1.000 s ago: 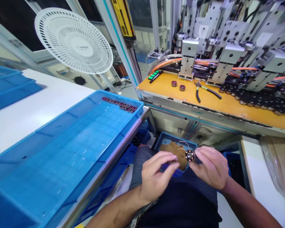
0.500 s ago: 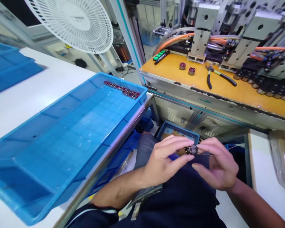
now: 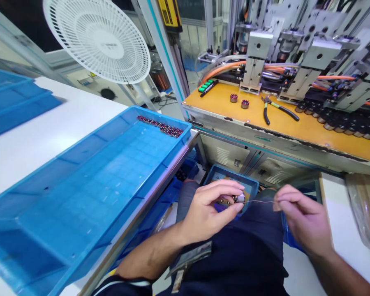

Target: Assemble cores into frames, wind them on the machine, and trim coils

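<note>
Between the thumb and fingers of my left hand (image 3: 211, 205) is a small round wound motor stator (image 3: 239, 198), held above my lap. A thin copper wire (image 3: 260, 201) runs from it to the right. My right hand (image 3: 302, 213) pinches the wire's far end between thumb and fingertips, a little apart from the stator. Below and behind the left fingers lies a blue bin (image 3: 253, 183) with small parts in it, partly covered by the hand.
A large blue tray (image 3: 89, 164) on the left table holds rows of stators (image 3: 165, 128) at its far end. On the yellow bench (image 3: 222, 109) lie pliers (image 3: 279, 110), two stators (image 3: 245, 104), a marker (image 3: 209, 88) and several dark cylinders (image 3: 342, 121). A white fan (image 3: 111, 45) stands behind.
My right hand has moved right, away from the stator, and closed on the wire, which is now stretched between the hands. My left hand still holds the stator, slightly further left.
</note>
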{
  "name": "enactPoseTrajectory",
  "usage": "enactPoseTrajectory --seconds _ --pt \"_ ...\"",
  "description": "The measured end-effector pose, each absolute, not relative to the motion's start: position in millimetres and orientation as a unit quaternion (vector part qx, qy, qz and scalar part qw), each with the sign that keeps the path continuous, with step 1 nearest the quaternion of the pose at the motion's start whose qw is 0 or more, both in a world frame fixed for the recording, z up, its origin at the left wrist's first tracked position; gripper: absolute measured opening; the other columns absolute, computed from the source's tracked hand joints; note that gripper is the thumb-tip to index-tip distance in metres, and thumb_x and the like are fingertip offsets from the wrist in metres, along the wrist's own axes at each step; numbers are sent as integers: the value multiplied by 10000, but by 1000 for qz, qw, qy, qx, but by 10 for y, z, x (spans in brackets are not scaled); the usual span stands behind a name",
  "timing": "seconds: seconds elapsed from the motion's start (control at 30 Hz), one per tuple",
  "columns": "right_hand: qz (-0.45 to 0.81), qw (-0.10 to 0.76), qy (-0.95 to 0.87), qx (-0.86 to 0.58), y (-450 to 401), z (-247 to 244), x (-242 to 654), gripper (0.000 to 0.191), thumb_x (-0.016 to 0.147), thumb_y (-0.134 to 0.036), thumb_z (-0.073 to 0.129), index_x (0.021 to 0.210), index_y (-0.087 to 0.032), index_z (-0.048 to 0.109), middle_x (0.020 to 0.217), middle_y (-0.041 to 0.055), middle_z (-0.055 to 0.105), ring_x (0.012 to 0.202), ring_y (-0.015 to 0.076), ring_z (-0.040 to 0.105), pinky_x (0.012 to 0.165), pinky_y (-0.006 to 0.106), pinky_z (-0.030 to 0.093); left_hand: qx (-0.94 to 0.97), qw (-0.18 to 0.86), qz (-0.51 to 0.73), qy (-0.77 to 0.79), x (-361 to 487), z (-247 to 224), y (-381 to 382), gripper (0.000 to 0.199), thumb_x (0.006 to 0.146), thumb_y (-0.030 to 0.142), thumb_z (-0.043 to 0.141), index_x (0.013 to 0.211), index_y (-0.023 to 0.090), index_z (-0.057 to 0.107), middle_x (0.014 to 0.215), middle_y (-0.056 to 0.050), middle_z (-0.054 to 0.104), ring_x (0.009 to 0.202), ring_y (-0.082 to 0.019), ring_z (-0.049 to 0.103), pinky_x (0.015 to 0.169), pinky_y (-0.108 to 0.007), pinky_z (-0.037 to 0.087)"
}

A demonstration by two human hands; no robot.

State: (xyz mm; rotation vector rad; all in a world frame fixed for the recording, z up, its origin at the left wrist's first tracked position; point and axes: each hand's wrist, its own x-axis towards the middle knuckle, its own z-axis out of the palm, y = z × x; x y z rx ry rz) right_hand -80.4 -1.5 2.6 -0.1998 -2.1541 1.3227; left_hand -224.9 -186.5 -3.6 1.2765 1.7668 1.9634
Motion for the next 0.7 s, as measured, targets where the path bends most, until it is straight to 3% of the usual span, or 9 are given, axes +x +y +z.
enactPoseTrajectory --seconds 0.13,0.2,0.3,0.4,0.53,0.6,0.63,0.7 --pt "220 339 -914 38 154 315 -738 268 845 -235 694 1103 -302 667 904 49 665 759 209 630 654 358 531 532 44 564 629 -2306 57 -1878 210 788 86 693 988 149 706 995 -138 757 924 -206 730 801 -300 611" --pt "121 309 -930 155 117 426 -824 238 878 -278 656 1111 -328 666 918 20 693 800 203 636 711 349 542 562 41 548 618 -2293 93 -1863 226 796 84 681 1015 143 693 1018 -148 751 945 -206 729 842 -307 605" --pt "42 277 -925 256 26 460 -1017 187 929 -202 534 1039 -243 680 905 41 698 798 192 615 713 343 513 564 45 552 613 -2263 113 -1859 234 798 78 678 1025 135 688 1028 -154 749 953 -207 729 860 -303 600" --pt "120 231 -944 203 -71 424 -1126 204 953 -163 475 845 -181 647 749 48 634 672 161 554 617 311 459 547 53 563 618 -2264 94 -1895 235 802 87 688 1027 154 694 1008 -131 761 947 -206 729 851 -305 601" --pt "382 44 -919 89 -134 502 -1137 309 995 -234 441 724 -183 579 683 8 583 620 113 545 584 235 453 540 51 592 597 -2291 42 -1958 221 809 78 687 1010 167 709 1040 -135 748 845 -183 732 781 -290 607" --pt "437 -31 -896 70 -43 596 -1212 334 996 -284 452 708 -185 588 678 0 600 618 112 566 577 222 457 541 46 600 587 -2298 22 -1978 215 809 58 677 987 171 717 1069 -137 737 720 -141 712 724 -267 604" --pt "435 -28 -898 53 47 644 -1294 321 987 -315 475 725 -187 608 698 2 623 640 121 586 596 227 467 539 41 604 586 -2301 15 -1983 223 807 47 672 983 174 719 1075 -137 735 697 -133 705 710 -263 602" --pt "376 79 -923 -10 304 725 -1559 246 945 -374 551 822 -191 660 797 26 677 734 162 627 680 268 497 527 25 612 589 -2309 6 -1983 242 801 35 672 988 180 719 1068 -133 739 759 -157 719 731 -278 601"
